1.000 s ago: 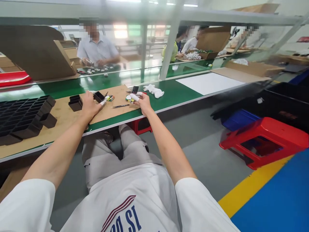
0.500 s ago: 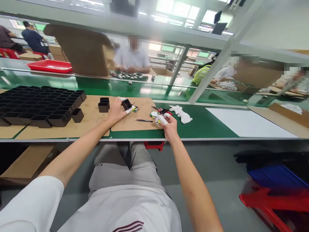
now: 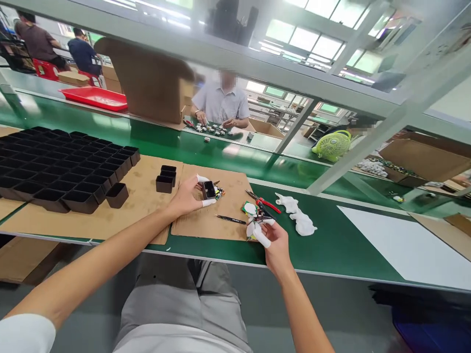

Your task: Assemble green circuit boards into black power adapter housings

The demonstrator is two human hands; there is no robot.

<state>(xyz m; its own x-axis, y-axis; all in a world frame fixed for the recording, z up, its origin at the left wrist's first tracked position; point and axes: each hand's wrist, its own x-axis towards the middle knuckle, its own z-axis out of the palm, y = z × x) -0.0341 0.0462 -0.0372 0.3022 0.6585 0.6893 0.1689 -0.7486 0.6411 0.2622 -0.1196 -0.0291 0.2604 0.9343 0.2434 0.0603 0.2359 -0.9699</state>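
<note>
My left hand (image 3: pixel 189 197), with white finger cots, grips a small black case (image 3: pixel 209 189) on a brown cardboard sheet (image 3: pixel 221 215); coloured wires show beside the case. My right hand (image 3: pixel 271 241), also in finger cots, pinches a small green circuit board with wires (image 3: pixel 253 215) at the cardboard's right edge. Black tweezers (image 3: pixel 230 219) lie between the hands. Red-handled cutters (image 3: pixel 265 202) lie just beyond my right hand.
A large black tray of square cells (image 3: pixel 55 166) fills the left. Loose black cases (image 3: pixel 165 178) stand near it. White cloth pieces (image 3: pixel 300 215) and a white sheet (image 3: pixel 405 250) lie right. Across the green belt (image 3: pixel 331 245) a seated person handles small parts. A green fan (image 3: pixel 333 144) stands behind.
The camera has tilted up and swung left. My right hand has drawn back toward the table's near edge with the board. My left hand has kept hold of the black case.
</note>
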